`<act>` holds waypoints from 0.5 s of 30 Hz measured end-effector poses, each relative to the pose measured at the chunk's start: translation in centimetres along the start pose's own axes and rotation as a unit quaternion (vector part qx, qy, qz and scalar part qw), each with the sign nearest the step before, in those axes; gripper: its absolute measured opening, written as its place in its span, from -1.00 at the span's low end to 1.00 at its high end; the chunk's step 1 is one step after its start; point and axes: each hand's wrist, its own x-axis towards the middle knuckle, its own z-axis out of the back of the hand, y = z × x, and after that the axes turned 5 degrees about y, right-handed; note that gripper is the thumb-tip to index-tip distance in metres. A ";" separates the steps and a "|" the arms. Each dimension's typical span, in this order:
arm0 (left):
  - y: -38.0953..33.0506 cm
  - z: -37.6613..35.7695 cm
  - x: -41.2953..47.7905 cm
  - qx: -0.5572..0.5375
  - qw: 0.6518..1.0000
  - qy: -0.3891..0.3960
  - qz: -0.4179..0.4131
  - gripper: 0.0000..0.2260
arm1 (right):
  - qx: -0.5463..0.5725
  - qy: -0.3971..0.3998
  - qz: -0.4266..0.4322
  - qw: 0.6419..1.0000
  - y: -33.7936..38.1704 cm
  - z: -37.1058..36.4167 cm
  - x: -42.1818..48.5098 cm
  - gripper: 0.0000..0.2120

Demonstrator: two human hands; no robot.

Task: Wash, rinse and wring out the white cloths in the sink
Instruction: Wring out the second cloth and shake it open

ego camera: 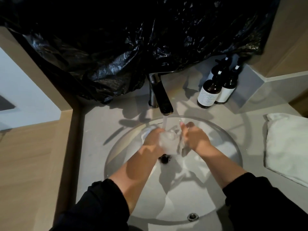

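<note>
White cloth (168, 140) hangs bunched and wet directly under the faucet (164, 99), in its running stream, over the sink (225, 157) bowl, held at its 2 ends. The left hand (152, 139) grips the end left of the faucet's stream, fingers curled round it. The right hand (196, 139) holds the end right of the stream, fingers bent around the fabric. Dark pump bottles (209, 90) stand right of the faucet, and a folded white towel (286, 147) lies farther right. Black plastic (100, 47) hangs behind the faucet.

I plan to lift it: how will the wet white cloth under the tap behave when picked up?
Probably floppy: the white cloth bunches between the left hand and right hand. Likely heavy for its size, since the tap stream soaks it.
</note>
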 end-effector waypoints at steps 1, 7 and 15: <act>-0.3 0.4 -0.8 0.043 0.999 -0.002 -0.001 -0.88 | 0.031 -0.058 0.017 0.998 0.4 0.8 -0.2 -0.67; -1.5 2.2 -2.7 0.260 0.965 0.032 0.003 -0.88 | -0.001 -0.223 0.215 0.951 6.3 7.5 -3.0 -0.37; -3.8 3.6 -5.8 0.476 0.864 0.162 -0.001 -0.76 | -0.173 -0.176 0.148 0.958 7.8 10.1 -2.1 -0.31</act>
